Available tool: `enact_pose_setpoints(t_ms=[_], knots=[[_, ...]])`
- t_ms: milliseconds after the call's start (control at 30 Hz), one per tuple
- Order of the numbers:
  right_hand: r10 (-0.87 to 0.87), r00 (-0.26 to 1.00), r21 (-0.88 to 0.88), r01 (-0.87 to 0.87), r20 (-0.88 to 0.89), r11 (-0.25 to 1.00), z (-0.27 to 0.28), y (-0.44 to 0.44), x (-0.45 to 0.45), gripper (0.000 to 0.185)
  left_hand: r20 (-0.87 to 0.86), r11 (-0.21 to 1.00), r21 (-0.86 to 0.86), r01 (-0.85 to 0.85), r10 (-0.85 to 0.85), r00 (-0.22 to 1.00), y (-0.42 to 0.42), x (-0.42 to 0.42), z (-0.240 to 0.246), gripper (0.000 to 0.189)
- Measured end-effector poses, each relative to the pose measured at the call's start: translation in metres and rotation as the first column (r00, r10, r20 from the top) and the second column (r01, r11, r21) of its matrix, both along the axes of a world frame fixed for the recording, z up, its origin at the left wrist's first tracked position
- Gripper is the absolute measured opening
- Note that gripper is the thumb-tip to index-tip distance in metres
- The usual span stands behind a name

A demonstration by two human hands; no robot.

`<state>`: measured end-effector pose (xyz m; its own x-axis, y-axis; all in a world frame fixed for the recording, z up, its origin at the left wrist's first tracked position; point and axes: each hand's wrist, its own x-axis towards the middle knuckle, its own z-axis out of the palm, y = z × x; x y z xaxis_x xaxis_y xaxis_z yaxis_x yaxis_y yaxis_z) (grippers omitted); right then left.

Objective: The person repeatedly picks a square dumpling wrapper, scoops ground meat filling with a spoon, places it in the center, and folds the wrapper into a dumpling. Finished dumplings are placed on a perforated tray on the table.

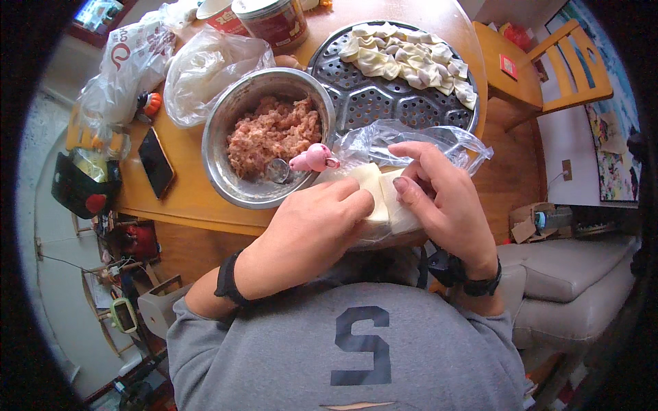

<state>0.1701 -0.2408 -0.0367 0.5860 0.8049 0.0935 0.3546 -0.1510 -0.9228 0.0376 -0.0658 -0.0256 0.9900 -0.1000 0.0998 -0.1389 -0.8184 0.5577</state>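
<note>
My left hand (321, 213) rests with curled fingers at the left edge of a stack of pale square dough wrappers (379, 205); its fingertips are hidden, so I cannot tell whether it grips a wrapper. My right hand (448, 198) is at the stack's right side, thumb and index finger apart, with no object visible between them. The wrappers lie in two side-by-side piles on a clear plastic bag (411, 141). Left of them, a steel bowl (215, 172) holds minced meat filling (275, 133). A spoon with a pink figure handle (314, 158) leans inside the bowl.
Folded wontons (411, 59) crowd the far part of a perforated metal steamer tray (375, 110). A plastic bag (211, 72), a phone (157, 163) and tubs (272, 23) share the wooden table (193, 205). A wooden chair (545, 77) stands at the right.
</note>
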Motion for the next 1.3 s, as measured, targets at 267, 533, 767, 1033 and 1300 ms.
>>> enact_pose_setpoints(t_ms=[267,533,767,1033,1300], knots=[[-0.007,1.0,-0.033,0.008,0.021,0.999,-0.001,-0.001,-0.002,0.031,-0.014,0.996,-0.094,-0.001,0.0,1.0,0.003,-0.003,0.001,0.015],[-0.12,0.978,0.048,0.129,-0.171,0.99,0.005,-0.004,-0.006,0.024,-0.168,0.587,-0.789,-0.184,0.082,0.982,0.017,-0.014,0.01,0.007],[0.17,0.69,0.111,-0.129,-0.703,0.985,0.033,-0.013,-0.009,0.028,-0.37,-0.219,-0.909,-0.355,0.029,0.929,0.042,-0.021,0.012,0.008],[0.231,0.325,0.218,-0.077,-0.917,0.973,0.032,0.033,-0.035,0.06,0.213,0.779,-0.627,-0.005,0.177,0.961,0.04,-0.034,0.022,0.015],[0.345,0.375,0.224,-0.33,-0.86,0.917,0.049,0.051,-0.031,0.057,0.025,0.445,-0.885,-0.133,0.331,0.943,0.054,-0.049,0.018,0.047]])
